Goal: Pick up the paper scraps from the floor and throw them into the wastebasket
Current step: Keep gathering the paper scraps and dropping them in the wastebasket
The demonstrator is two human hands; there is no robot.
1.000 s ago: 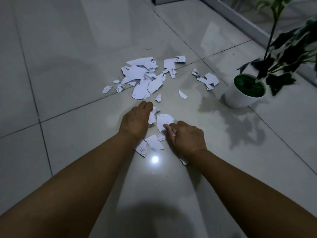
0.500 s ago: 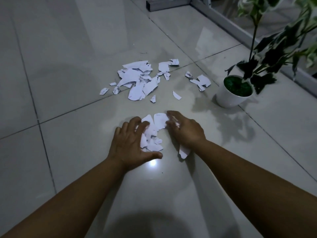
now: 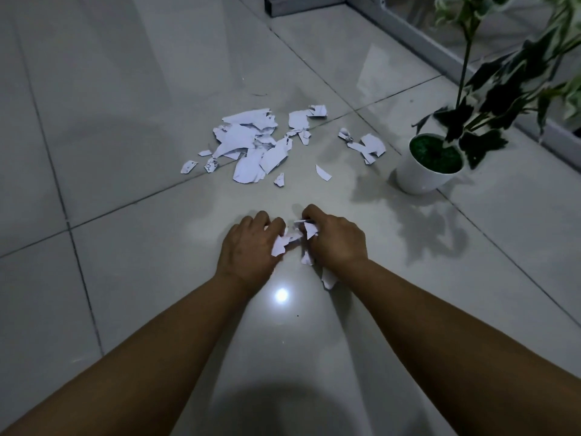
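- Our left hand (image 3: pixel 248 247) curls round gathered paper scraps (image 3: pixel 283 242) low over the floor (image 3: pixel 125 278).
- Our right hand (image 3: pixel 334 239) grips more scraps, touching the left.
- A loose pile (image 3: pixel 251 143) lies farther ahead.
- A potted plant (image 3: pixel 427 166) stands right of it.

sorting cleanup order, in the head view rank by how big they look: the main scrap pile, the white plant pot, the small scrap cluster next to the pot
1. main scrap pile
2. white plant pot
3. small scrap cluster
The pot lies slightly nearer the camera, but the gaps look clear.
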